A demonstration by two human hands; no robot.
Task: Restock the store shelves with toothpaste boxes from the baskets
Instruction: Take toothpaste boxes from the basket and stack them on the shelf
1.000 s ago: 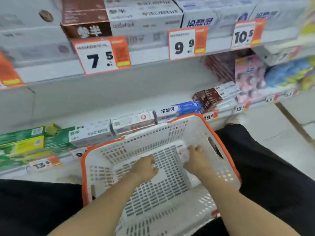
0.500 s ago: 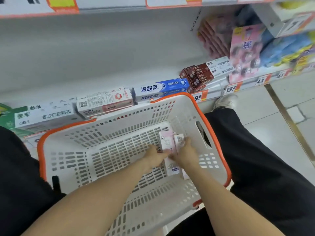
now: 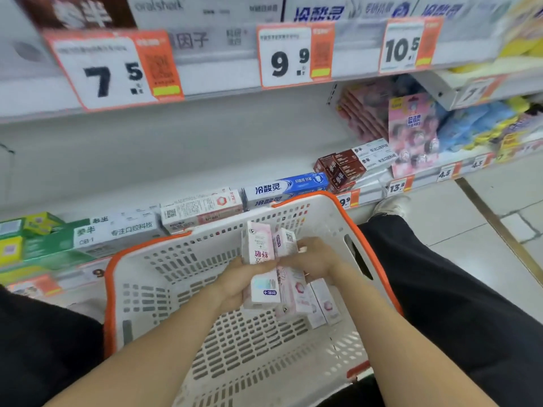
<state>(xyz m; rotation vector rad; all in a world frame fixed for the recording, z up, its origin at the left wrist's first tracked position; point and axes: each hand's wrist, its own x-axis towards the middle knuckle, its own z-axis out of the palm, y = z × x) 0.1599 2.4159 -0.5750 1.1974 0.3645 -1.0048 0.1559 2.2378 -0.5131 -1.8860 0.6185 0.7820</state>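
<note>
A white basket with an orange rim (image 3: pixel 164 259) sits between my knees, in front of the low shelf. Inside it, both my hands hold a bundle of pink-and-white toothpaste boxes (image 3: pixel 258 248), lifted a little off the basket floor. My left hand (image 3: pixel 235 282) grips the bundle from the left and below. From the right, my right hand (image 3: pixel 316 255) grips it with curled fingers. The boxes' lower ends (image 3: pixel 296 295) point toward me.
The low shelf (image 3: pixel 176 160) carries a front row of toothpaste boxes: green (image 3: pixel 44 242), white (image 3: pixel 202 210), blue (image 3: pixel 288 186) and brown (image 3: pixel 340 168), with bare room behind. Price tags 7.5 (image 3: pixel 111 69), 9.9 and 10.5 hang on the upper shelf. Pink packs (image 3: pixel 411 133) hang at right.
My hands have gathered the pink boxes and raised them from the basket floor. One second ago they were apart, reaching down at single boxes. The camera tilted down, then up again.
</note>
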